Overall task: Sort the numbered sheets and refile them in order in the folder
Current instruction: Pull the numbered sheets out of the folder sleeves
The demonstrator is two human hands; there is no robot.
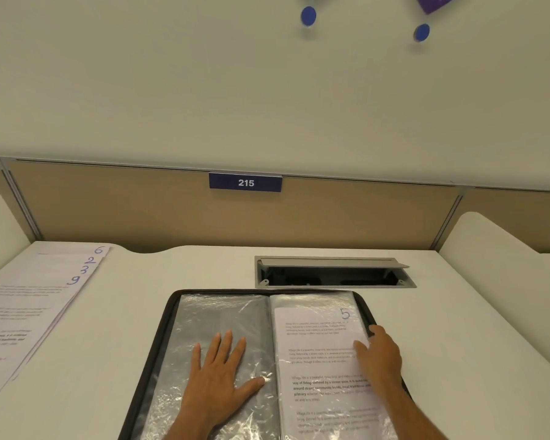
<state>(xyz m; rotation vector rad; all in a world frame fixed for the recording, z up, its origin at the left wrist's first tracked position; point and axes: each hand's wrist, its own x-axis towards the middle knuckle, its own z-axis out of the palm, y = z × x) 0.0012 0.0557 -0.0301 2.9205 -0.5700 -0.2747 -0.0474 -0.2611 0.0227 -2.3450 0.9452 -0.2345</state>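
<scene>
A black folder [159,331] with clear plastic sleeves lies open on the desk in front of me. Its left sleeve [204,315] holds no sheet. My left hand [219,373] presses flat on it, fingers spread. The right sleeve holds a printed sheet marked 5 [318,341]. My right hand [378,354] is at that sleeve's outer edge, thumb on top and fingers curled around the edge. A fanned stack of numbered sheets [35,300] lies at the far left of the desk, showing 6, 2, 3 and 9.
A recessed cable box [334,273] with its lid raised sits in the desk just behind the folder. A tan partition [108,211] with a plate reading 215 closes the back. White side dividers stand at left and right.
</scene>
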